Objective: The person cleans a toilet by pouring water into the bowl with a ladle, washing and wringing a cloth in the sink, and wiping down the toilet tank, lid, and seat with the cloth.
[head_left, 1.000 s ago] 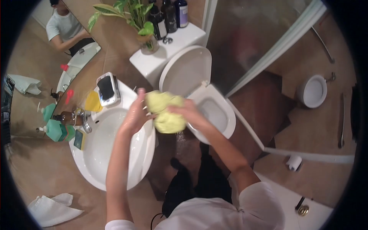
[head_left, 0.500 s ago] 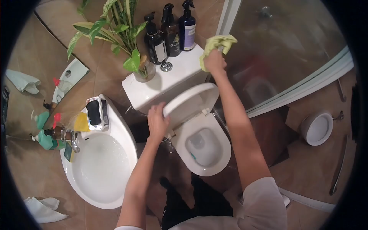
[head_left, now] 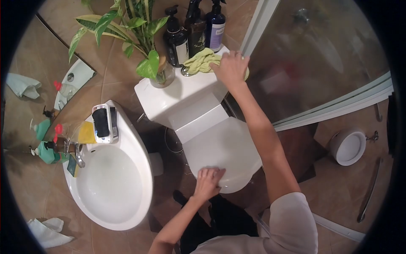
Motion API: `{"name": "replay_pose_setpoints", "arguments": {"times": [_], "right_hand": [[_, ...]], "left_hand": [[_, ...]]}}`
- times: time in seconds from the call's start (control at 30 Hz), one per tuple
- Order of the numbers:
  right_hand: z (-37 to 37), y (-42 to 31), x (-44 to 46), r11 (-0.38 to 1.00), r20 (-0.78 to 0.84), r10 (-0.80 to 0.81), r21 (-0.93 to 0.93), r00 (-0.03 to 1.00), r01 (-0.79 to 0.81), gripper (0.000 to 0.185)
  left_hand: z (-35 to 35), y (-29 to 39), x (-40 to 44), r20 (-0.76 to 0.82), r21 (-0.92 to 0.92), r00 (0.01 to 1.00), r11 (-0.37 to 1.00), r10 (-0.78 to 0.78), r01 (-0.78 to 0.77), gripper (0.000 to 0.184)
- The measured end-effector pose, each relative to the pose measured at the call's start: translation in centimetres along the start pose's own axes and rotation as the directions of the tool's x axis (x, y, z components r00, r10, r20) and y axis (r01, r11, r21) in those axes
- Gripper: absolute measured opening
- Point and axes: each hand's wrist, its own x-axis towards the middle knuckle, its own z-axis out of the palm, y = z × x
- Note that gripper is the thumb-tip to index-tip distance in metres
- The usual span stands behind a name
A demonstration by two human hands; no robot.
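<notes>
The toilet lid [head_left: 224,146] lies lowered over the bowl, and my left hand [head_left: 208,183] grips its front edge with curled fingers. Whether a small gap remains under the lid I cannot tell. On the right end of the white cistern top [head_left: 158,103], my right hand [head_left: 232,67] holds a yellow-green cleaning cloth [head_left: 201,61]. The cloth spreads left from the hand, partly over the metal flush button [head_left: 185,72]. Just behind it stand a dark pump bottle [head_left: 175,40], a brown spray bottle [head_left: 196,31] and a blue spray bottle [head_left: 215,29].
A glass vase [head_left: 163,77] with a leafy plant [head_left: 135,29] stands on the cistern's left. The washbasin [head_left: 112,186] is at left, with a tap [head_left: 79,157], a sponge [head_left: 72,166] and a caddy [head_left: 103,125]. At right is a glass shower screen [head_left: 321,63].
The raised toilet lid has come down over the bowl with my left hand at its front edge. My right hand has brought the cloth from beyond the cistern's right end onto its top.
</notes>
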Motion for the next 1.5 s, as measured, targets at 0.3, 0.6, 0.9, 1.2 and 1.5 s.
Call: {"name": "replay_pose_setpoints", "arguments": {"times": [0.3,0.6,0.9,1.2,1.5], "right_hand": [[2.8,1.9,0.8,0.974,0.219,-0.118,0.215,0.969,0.07,0.04],[4.8,-12.8,-9.6,0.825,-0.127,-0.034,0.556,0.991,0.1,0.045],[7.8,5.2,-5.5,0.583,-0.037,0.363,0.788,0.931,-0.196,0.027],[3.3,2.4,1.1,0.897,-0.028,-0.013,0.441,1.0,0.024,0.036],[3.9,-9.7,-6.9,0.655,-0.165,-0.189,0.713,0.968,0.249,0.04]], "left_hand": [[6.0,1.1,-4.0,0.08,-0.006,0.993,0.996,0.086,-0.086,0.06],[11.7,0.9,-5.5,0.215,0.144,0.954,0.959,0.211,-0.245,0.059],[18.3,-0.7,-7.6,0.341,0.298,0.899,0.876,0.274,-0.38,0.057],[27.0,-3.7,-11.1,0.313,0.427,0.918,0.828,0.243,-0.364,0.057],[31.5,-6.5,-12.1,0.318,0.481,0.917,0.793,0.24,-0.374,0.056]]}}
